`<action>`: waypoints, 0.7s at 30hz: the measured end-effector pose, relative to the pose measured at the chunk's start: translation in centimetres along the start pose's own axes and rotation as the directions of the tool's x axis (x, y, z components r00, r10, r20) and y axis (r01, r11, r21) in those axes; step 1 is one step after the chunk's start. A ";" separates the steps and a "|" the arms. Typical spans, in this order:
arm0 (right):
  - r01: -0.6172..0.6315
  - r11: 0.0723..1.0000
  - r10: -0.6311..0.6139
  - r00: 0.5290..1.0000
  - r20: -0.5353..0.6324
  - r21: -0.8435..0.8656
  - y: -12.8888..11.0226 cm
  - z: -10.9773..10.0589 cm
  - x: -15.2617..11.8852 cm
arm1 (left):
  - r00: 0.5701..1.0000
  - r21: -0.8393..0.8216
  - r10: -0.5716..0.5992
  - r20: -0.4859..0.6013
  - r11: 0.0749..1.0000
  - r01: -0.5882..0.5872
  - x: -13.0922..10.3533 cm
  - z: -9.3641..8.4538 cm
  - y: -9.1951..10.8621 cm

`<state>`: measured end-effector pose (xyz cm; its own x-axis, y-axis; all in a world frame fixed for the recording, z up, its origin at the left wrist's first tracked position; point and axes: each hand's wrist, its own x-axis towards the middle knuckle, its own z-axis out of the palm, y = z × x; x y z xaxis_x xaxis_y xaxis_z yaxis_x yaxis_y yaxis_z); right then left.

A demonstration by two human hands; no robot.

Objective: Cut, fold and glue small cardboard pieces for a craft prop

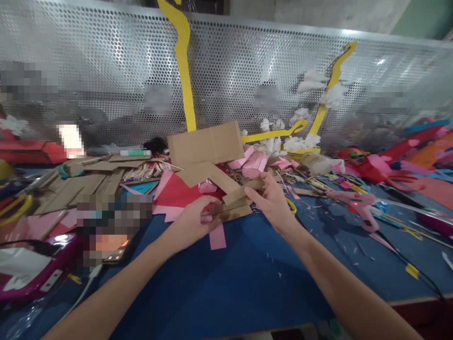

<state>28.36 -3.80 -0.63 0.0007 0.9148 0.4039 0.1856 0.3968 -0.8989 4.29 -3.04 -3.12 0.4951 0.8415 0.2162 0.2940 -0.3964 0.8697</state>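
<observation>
Cardboard strip (pixel 238 194) is located above the blue bench (pixel 226 293), close over a flat cardboard piece (pixel 240 213). My left hand (pixel 194 215) and right hand (pixel 274 203) each pinch one end, apparently to steady it. My fingers partly hide the left end; contact underneath cannot be determined.

Perf. metal screen (pixel 226 61) btwn blue tbl (pixel 226 288) & grey wall (pixel 318 15).

Soft, dim light, glints on the perforated panel (pixel 226 66), stretched edges, patches pixelated
</observation>
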 end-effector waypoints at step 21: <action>0.015 1.000 -0.016 1.000 0.013 0.014 0.4 -4.2 0.5 | 0.959 0.434 0.199 0.200 0.860 -0.269 -0.1 0.4 0.7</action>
<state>32.58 -3.50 -0.10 -0.0150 0.9094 0.4156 0.1718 0.4118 -0.8949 4.76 -3.52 -2.75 0.6969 0.6551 0.2917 0.4746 -0.7263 0.4972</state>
